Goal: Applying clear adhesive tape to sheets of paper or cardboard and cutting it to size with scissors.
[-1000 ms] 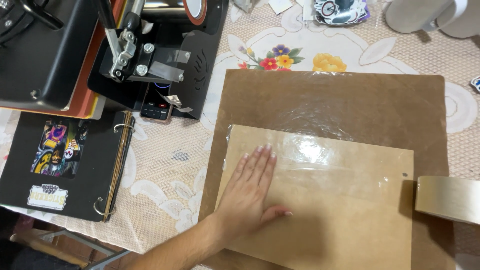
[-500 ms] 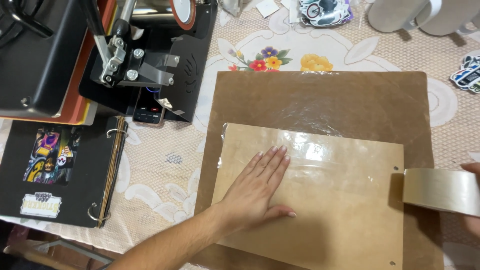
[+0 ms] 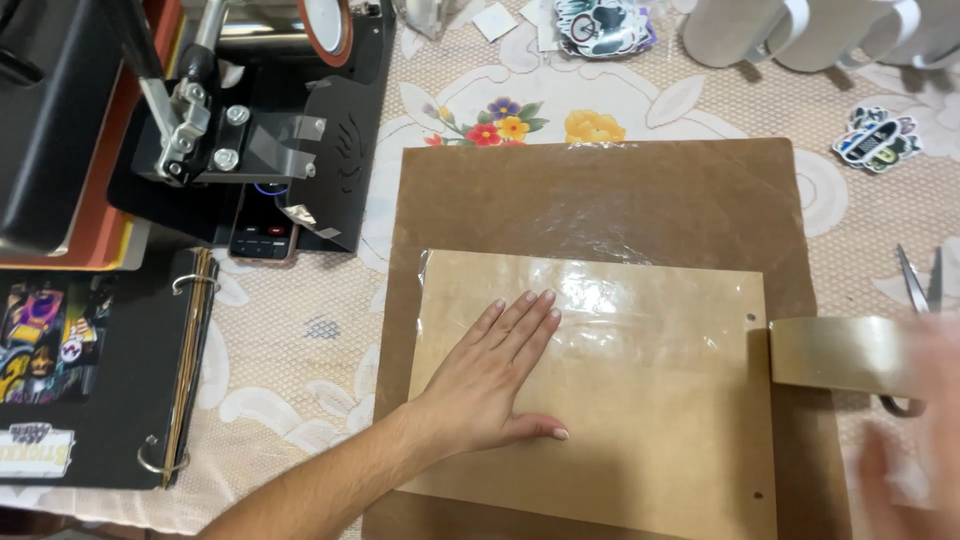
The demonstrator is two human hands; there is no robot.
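Note:
My left hand (image 3: 488, 377) lies flat, fingers together, on a light tan sheet (image 3: 640, 420) covered with clear glossy film. That sheet rests on a larger dark brown board (image 3: 600, 190). A wide strip of beige tape (image 3: 835, 352) reaches from the right edge of the tan sheet out toward my right hand (image 3: 915, 425), which is blurred at the lower right corner. I cannot make out whether the right hand grips the tape.
A black heat press machine (image 3: 200, 110) stands at the upper left. A black ring binder with stickers (image 3: 95, 380) lies at the left. White mugs (image 3: 790, 30), sticker piles (image 3: 600, 20) and scissors (image 3: 915, 285) sit along the top and right of the lace tablecloth.
The view has shifted so more of the right side shows. The tape strip now reaches the tan sheet's right edge and my right hand has come into view. The left hand stays pressed flat.

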